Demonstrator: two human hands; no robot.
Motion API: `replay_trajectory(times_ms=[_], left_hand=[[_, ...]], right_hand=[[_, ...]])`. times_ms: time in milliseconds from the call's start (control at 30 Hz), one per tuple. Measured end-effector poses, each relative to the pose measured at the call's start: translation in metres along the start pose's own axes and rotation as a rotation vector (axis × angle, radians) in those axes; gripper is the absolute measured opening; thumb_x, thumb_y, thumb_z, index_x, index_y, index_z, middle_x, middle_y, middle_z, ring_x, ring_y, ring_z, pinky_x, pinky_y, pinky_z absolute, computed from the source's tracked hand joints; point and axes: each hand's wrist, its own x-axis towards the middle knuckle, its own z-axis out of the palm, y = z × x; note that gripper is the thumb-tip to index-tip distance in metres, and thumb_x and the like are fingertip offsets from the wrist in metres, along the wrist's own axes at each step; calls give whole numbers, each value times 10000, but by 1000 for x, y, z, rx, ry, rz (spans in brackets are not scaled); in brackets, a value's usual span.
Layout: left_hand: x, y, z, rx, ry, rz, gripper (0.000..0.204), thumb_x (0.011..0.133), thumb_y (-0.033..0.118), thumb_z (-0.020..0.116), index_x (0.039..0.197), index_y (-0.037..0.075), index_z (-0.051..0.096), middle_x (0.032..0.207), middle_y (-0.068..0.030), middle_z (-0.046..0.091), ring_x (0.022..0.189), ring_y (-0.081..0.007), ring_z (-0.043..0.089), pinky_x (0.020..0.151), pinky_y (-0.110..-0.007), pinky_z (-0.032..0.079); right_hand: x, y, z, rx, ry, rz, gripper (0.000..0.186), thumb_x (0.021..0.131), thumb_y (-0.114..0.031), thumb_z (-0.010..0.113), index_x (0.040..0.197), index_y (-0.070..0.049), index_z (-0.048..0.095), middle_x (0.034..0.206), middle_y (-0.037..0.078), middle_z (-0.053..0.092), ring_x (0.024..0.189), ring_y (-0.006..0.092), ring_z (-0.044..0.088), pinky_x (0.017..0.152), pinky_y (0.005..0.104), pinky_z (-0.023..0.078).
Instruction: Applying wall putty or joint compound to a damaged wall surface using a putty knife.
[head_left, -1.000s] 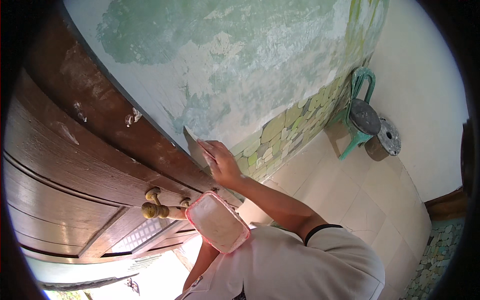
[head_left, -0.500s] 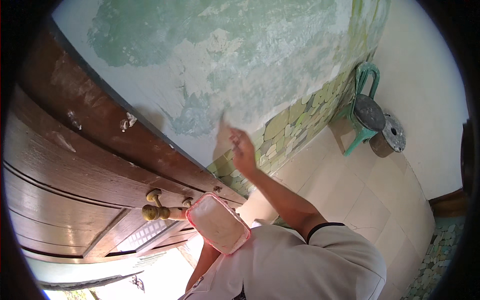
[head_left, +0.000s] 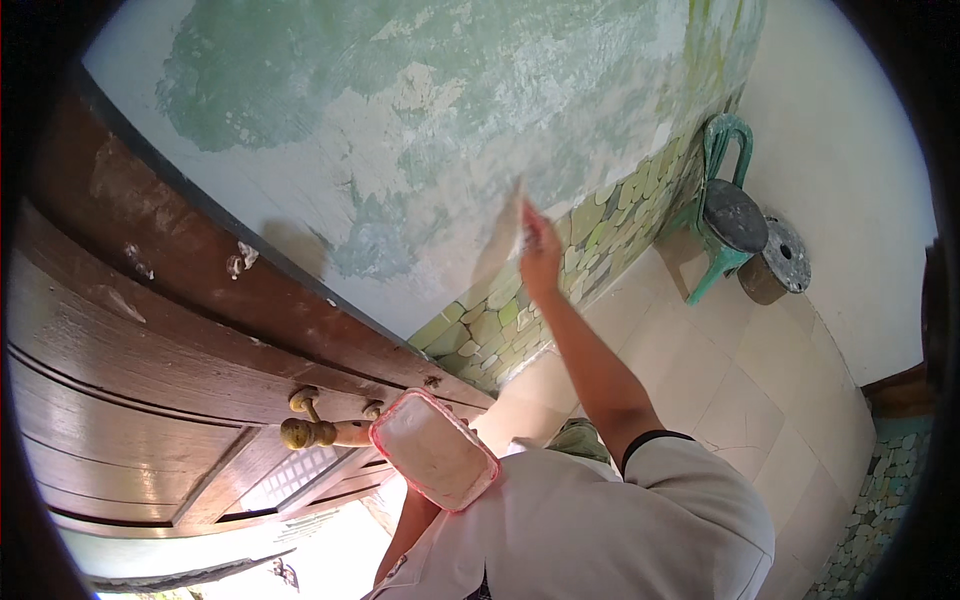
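My right hand [head_left: 541, 255] is closed around a thin putty knife [head_left: 521, 193], blurred and seen nearly edge-on. Its tip is at the patchy green-and-white wall [head_left: 420, 130], just above the stone cladding; whether it touches, I cannot tell. Close to my shirt, a rectangular red-rimmed tub [head_left: 437, 450] holds smooth whitish paste. My left forearm [head_left: 408, 530] runs up beneath this tub. The left hand supports it from below, most of its fingers hidden by the tub.
A brown wooden door [head_left: 130, 400] with a brass handle [head_left: 308, 432] stands at my left. Green stone cladding [head_left: 490, 320] lines the wall's base. At the far right are a green chair [head_left: 715, 255] with a dark round seat and a grey cylindrical object [head_left: 785, 265]. Pale tiles [head_left: 690, 350] cover the floor.
My right hand and the putty knife have moved to the right and farther up along the wall. The tub has stayed nearly in place.
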Motion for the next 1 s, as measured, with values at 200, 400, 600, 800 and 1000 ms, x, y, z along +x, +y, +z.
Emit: replay_trajectory(times_ms=[200, 400, 600, 800, 1000], left_hand=[[8, -4, 4, -128, -14, 61, 726, 924, 551, 485, 1431, 44, 366, 1336, -245, 508, 1203, -421, 514, 1033, -561, 407], [3, -1, -7, -54, 5, -4, 710, 907, 577, 497, 1414, 88, 411, 1373, -220, 486, 1229, -407, 497, 1033, -567, 396], [7, -12, 4, -101, -104, 3, 755, 901, 613, 471, 1434, 87, 376, 1386, -237, 469, 1256, -422, 473, 1056, -578, 367], [26, -8, -58, -220, -444, 20, 790, 921, 601, 438, 1454, 30, 320, 1343, -286, 487, 1235, -431, 494, 1067, -557, 380], [6, -11, 23, 40, 28, 26, 726, 928, 571, 459, 1425, 50, 371, 1310, -259, 520, 1157, -406, 560, 1042, -549, 414]], right_hand=[[-84, -80, 59, -106, -363, -122, 374, 910, 20, 484, 1266, -43, 581, 1075, 145, 606, 996, 241, 595, 882, 332, 479], [-13, -45, 16, 95, -100, -33, 346, 946, 71, 402, 1262, 46, 541, 1252, 127, 591, 1129, 199, 574, 1012, 313, 425], [71, -32, -6, -76, 160, -96, 369, 898, 81, 425, 1224, 15, 583, 1202, 114, 619, 1061, 170, 586, 937, 292, 452], [-30, -104, 87, -30, -135, -141, 380, 908, -58, 511, 1278, -88, 589, 1073, 143, 621, 987, 324, 586, 875, 391, 465], [-18, -108, 48, 147, -261, -3, 375, 875, 36, 488, 1236, -17, 577, 1074, 134, 630, 1006, 229, 601, 887, 335, 474]])
